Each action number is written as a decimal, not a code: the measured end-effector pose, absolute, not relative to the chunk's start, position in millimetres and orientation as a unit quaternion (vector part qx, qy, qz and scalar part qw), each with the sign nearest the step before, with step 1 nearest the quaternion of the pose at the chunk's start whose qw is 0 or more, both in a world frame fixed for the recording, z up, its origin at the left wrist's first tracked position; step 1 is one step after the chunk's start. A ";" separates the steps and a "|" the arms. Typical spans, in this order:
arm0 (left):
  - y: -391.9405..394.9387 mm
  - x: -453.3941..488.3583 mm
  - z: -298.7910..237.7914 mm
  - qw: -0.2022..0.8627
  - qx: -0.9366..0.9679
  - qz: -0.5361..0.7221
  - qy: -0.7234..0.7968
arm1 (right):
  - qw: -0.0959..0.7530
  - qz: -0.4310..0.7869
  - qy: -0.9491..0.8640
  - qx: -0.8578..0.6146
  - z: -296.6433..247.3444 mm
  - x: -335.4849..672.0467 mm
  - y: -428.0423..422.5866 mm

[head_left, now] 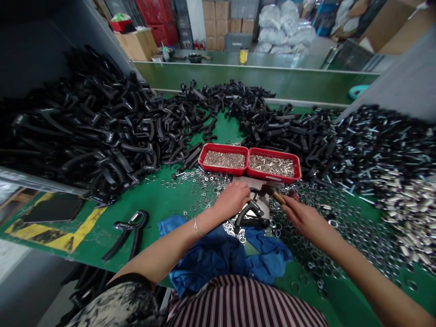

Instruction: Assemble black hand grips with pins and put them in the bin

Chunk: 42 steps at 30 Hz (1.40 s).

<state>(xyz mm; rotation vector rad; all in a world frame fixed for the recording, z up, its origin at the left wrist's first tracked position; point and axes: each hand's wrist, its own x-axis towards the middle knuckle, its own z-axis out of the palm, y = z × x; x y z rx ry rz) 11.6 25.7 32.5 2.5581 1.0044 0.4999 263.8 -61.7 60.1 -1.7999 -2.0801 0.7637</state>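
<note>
My left hand (234, 198) is closed over the top of a black curved plastic handle part (250, 213) that rests on a small metal block in front of me. My right hand (304, 217) grips the wooden handle of a small hammer (272, 194), its head just above the part. Loose metal rings (204, 188) lie scattered on the green table (160, 200) around both hands. A twin red tray (250, 162) with small metal pins sits just beyond my hands. A blue cloth (218, 254) lies under my forearms.
Big heaps of black plastic handles (102, 122) fill the left and back of the table. Metal pins and springs (391, 163) are piled at the right. One assembled black hand gripper (129, 231) lies at the near left. Boxes and sacks stand far behind.
</note>
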 end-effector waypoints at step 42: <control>18.3 -4.5 30.6 0.416 0.727 0.263 0.480 | 0.151 0.311 -0.565 -0.749 33.7 311.9 -158.1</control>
